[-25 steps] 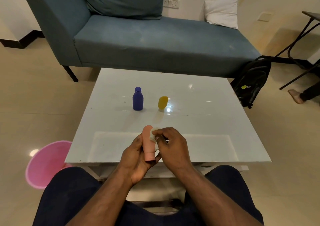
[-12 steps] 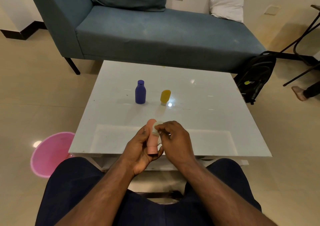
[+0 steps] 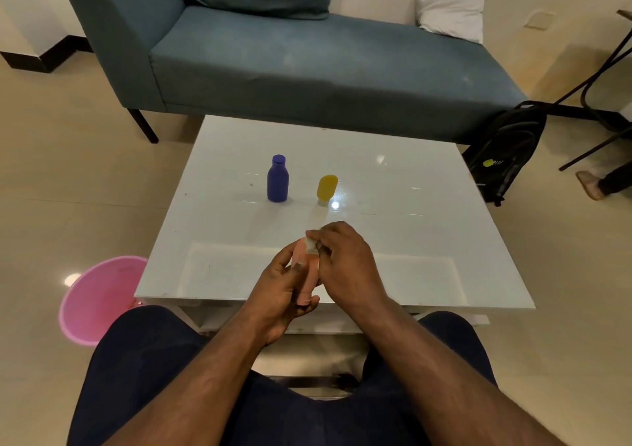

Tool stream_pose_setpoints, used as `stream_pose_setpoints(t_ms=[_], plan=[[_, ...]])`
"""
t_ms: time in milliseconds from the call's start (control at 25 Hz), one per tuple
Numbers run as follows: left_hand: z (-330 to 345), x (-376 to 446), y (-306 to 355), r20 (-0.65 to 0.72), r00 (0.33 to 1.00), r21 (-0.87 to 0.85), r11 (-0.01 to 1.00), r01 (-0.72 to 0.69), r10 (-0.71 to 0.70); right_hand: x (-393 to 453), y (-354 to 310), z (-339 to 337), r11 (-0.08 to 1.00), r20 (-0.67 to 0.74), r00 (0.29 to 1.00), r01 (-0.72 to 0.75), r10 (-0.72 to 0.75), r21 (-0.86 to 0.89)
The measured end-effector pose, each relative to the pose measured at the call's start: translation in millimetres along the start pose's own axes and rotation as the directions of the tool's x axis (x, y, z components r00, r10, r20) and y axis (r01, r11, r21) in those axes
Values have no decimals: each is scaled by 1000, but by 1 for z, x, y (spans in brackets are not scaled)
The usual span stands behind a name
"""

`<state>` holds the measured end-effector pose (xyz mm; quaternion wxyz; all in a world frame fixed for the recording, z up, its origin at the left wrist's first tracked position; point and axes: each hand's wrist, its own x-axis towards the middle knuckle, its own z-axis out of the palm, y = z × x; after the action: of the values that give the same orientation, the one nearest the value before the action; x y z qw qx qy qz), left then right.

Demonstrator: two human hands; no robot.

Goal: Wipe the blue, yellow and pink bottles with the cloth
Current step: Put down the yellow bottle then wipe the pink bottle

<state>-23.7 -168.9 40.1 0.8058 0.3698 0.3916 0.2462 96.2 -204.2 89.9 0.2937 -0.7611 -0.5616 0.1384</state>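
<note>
Slippage looks like the main risk: the pink bottle is held in the air above the near edge of the white table, and if the rubbing pushes harder than the supporting grip resists, it could twist free and drop to the table or the floor. The cloth is a small white wad, so it could also slide out from under the fingertips and leave bare skin rubbing the plastic. The left hand is curled narrowly around the pink bottle's lower half, thumb along its front and fingers behind. The right hand is bunched close, pinching the cloth against the bottle's upper end; how much cloth lies inside the hand I cannot tell. The blue bottle stands upright farther back on the table, with the yellow bottle just to its right, the two apart and both well beyond the hands. A pink bucket sits on the floor at near left.
</note>
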Motion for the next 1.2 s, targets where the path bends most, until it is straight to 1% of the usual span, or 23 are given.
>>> stream_pose_setpoints(t_ms=[80,160,280,320,360,440,480,520,640,680,720,800,840,880,960,1000,1120,1200], plan=[[1,-1,-2,-6,1000,74,997,-22,23,0,0,-1,1000,23,1000,14,-13,-23],[1,-1,-3,-14,999,95,995,-38,39,3,2,-5,997,55,998,2,2,-72],[-1,-1,-6,5,998,137,989,-59,59,6,5,-10,994,46,998,-46,51,-101],[-1,0,-8,14,998,153,986,-64,62,3,4,-9,993,38,999,-30,34,-118],[0,0,-10,20,997,170,983,-70,68,-2,2,-6,990,45,999,25,-18,-142],[1,2,-11,15,996,203,975,-94,93,-13,-3,-2,963,115,982,169,-148,-208],[2,2,-11,3,994,212,972,-105,107,-13,-1,-2,951,132,975,207,-180,-228],[3,2,-9,-13,993,220,969,-110,115,-7,3,-3,952,122,978,193,-168,-239],[3,1,-9,-52,991,274,956,-106,125,3,10,-4,978,49,999,19,-9,-207],[3,1,-9,-47,992,265,959,-102,119,1,8,-2,980,35,999,20,-13,-198],[2,1,-9,-33,994,225,970,-91,101,-3,7,1,979,38,998,53,-47,-195],[0,2,-8,7,999,75,996,-43,42,-11,6,5,977,67,991,128,-118,-171],[1,2,-6,9,1000,-26,1000,-2,3,-10,9,5,982,60,992,118,-111,-145],[1,2,-4,-3,999,-133,990,41,-42,-6,13,5,990,23,997,78,-76,-118],[1,1,0,-18,994,-285,953,102,-112,-2,14,6,997,-52,998,14,-18,-74],[1,0,1,-6,992,-324,939,116,-125,-5,11,7,998,-48,998,29,-32,-64],[1,-5,5,26,990,-361,922,141,-141,-26,-1,14,981,62,985,166,-161,-96],[1,-6,5,18,990,-363,922,135,-138,-31,1,12,975,103,977,195,-185,-103]])
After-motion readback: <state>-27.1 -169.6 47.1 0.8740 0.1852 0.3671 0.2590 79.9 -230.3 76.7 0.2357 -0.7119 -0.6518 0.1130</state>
